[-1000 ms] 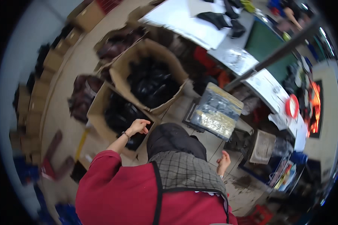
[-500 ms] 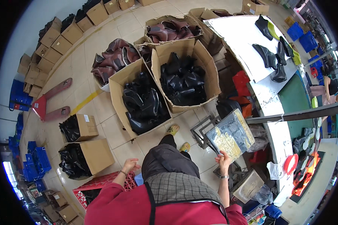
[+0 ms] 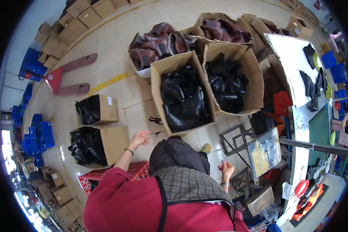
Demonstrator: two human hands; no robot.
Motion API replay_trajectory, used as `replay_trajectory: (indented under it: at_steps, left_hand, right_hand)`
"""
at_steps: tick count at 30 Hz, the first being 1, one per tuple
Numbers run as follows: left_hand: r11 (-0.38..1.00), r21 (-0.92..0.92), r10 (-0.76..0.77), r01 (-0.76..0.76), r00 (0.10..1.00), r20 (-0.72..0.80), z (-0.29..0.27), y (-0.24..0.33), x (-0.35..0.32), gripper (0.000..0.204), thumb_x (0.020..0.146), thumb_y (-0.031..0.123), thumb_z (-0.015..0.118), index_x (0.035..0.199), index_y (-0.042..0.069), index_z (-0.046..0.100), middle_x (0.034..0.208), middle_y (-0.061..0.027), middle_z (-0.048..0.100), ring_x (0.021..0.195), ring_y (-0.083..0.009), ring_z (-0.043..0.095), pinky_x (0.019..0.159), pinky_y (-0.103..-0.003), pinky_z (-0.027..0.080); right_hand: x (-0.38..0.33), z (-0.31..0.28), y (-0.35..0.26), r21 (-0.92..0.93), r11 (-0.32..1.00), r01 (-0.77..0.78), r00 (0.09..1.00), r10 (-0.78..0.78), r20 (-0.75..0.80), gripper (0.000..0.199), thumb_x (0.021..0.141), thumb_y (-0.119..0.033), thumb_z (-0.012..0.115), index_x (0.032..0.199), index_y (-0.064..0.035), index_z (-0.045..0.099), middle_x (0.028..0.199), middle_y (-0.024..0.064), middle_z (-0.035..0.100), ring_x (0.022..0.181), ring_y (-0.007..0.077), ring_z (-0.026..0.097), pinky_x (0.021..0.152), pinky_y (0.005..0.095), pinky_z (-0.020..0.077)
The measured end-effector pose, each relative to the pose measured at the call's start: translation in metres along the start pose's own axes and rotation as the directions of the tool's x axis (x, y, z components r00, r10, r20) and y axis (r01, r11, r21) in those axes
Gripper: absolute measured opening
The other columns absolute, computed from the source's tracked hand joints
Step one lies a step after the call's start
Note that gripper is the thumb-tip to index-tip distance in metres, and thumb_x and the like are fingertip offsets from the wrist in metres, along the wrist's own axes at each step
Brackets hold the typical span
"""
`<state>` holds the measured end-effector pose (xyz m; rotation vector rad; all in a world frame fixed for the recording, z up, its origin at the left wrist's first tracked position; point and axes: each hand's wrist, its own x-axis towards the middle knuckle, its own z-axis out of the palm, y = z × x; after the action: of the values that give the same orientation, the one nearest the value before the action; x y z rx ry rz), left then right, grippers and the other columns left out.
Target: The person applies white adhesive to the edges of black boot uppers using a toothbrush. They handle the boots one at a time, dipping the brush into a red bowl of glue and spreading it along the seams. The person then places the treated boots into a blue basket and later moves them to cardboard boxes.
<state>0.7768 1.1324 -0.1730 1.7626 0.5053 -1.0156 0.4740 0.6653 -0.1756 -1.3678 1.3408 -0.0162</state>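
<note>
My left hand (image 3: 140,138) is open, its fingers spread in the air below the nearest carton, holding nothing. My right hand (image 3: 226,170) has its fingers curled in, with nothing seen in it. It is nearest to a tilted, worn board (image 3: 263,151) with yellowish patches, on a dark metal frame (image 3: 232,142), and stands apart from it. In front of me is an open carton (image 3: 157,92) full of shiny black boot-like pieces (image 3: 185,110). Right of it another carton (image 3: 255,87) holds more black pieces (image 3: 228,87).
Brown-red boot pieces (image 3: 158,48) fill containers behind. Two smaller cartons (image 3: 116,145) of black pieces stand at left, above a red crate (image 3: 139,170). A red pallet jack (image 3: 56,80) is farther left. Along the right runs a white table (image 3: 282,58) with black boots (image 3: 308,84).
My right hand has come away from the tilted board and its fingers have curled. My left hand has moved up. The view has turned, so the cartons appear farther right.
</note>
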Motion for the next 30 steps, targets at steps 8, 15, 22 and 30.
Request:
replay_trajectory:
  at_steps: [8, 15, 22, 30]
  left_hand:
    - [0.897, -0.441, -0.095, -0.036, 0.958, -0.271, -0.112, -0.094, -0.043, 0.040, 0.095, 0.009, 0.054, 0.135, 0.010, 0.052, 0.107, -0.0111, 0.069, 0.083, -0.0211, 0.068, 0.070, -0.035, 0.058]
    - [0.915, -0.257, -0.329, 0.310, 0.944, -0.032, -0.123, -0.226, -0.115, 0.047, 0.088, 0.011, 0.062, 0.134, 0.008, 0.053, 0.104, -0.0134, 0.070, 0.084, -0.0278, 0.069, 0.070, -0.044, 0.058]
    - [0.836, -0.432, -0.390, 0.339, 0.920, -0.035, -0.182, -0.217, -0.090, 0.031, 0.091, 0.012, 0.059, 0.122, 0.010, 0.063, 0.091, -0.0069, 0.072, 0.079, -0.0205, 0.070, 0.068, -0.041, 0.056]
    - [0.874, -0.259, -0.413, 0.411, 0.909, 0.046, -0.274, -0.244, -0.116, 0.028, 0.095, 0.012, 0.056, 0.120, 0.004, 0.062, 0.099, -0.0138, 0.070, 0.089, -0.0248, 0.069, 0.075, -0.040, 0.054]
  right_hand:
    - [-0.036, 0.115, -0.096, -0.470, 0.726, 0.501, 0.865, -0.441, 0.240, 0.036, 0.099, -0.032, 0.057, 0.085, -0.0038, 0.075, 0.050, 0.0073, 0.056, 0.046, 0.0144, 0.060, 0.048, 0.0322, 0.0452]
    - [-0.061, 0.147, -0.127, -0.448, 0.756, 0.478, 0.850, -0.527, 0.018, 0.052, 0.095, -0.043, 0.060, 0.066, -0.0014, 0.068, 0.053, 0.0117, 0.058, 0.050, 0.0167, 0.055, 0.052, 0.0341, 0.0428]
    - [-0.080, 0.241, -0.108, -0.559, 0.606, 0.565, 0.753, -0.657, 0.049, 0.038, 0.090, -0.034, 0.068, 0.076, 0.0012, 0.068, 0.062, 0.0084, 0.063, 0.057, 0.0130, 0.057, 0.055, 0.0308, 0.0440]
    - [-0.127, 0.338, -0.101, -0.538, 0.711, 0.453, 0.891, -0.378, 0.250, 0.022, 0.088, -0.023, 0.067, 0.095, -0.0036, 0.075, 0.073, 0.0080, 0.071, 0.067, 0.0136, 0.066, 0.063, 0.0294, 0.0517]
